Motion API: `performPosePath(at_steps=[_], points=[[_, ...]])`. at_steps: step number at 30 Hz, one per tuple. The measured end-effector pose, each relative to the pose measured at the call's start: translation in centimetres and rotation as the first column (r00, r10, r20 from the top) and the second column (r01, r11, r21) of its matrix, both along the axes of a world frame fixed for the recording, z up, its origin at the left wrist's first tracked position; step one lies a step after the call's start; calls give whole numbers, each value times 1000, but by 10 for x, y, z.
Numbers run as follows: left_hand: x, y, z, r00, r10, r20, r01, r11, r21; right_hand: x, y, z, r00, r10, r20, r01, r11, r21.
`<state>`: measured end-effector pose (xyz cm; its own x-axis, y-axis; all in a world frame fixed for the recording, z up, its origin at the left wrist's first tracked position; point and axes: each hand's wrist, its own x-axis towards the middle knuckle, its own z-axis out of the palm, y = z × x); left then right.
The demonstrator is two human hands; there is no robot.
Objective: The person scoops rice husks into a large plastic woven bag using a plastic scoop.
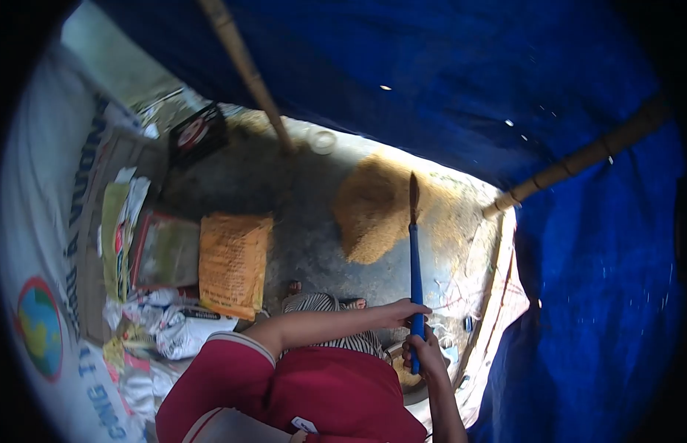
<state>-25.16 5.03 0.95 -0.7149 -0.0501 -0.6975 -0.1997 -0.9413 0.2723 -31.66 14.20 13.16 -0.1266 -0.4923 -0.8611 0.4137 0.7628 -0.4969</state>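
A tool with a long blue handle [416, 258] and a narrow, pointed brown end [414, 193] stretches away from my body, its tip overlapping the heap on the floor in this view. My right hand [426, 354] is wrapped round the near end of the handle. Just further up, my left hand [407, 313] reaches across from the left and grips the handle too. The tan, grain-like heap [364, 214] lies on the grey concrete floor in front of me. Beside my right forearm is a basin [417, 395] holding some yellowish material, partly hidden by my arm and shirt.
Blue tarpaulin [580, 244] hangs ahead and to the right, with bamboo poles [572, 161] against it. On the left are an orange printed sack [235, 258], a red-rimmed box [168, 251], crumpled plastic bags [185, 332] and a black box [199, 136]. A pale round object [323, 142] lies further off.
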Motion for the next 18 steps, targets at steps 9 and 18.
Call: performPosePath(at_steps=[9,18], points=[[113,-65,46,844,493,213,-468,869,-158,91,-96,14,924,129,361,-127,992,-29],[333,-200,-71,645,728,233,-730,677,-91,231,-214,-40,916,317,245,-314,948,-54]])
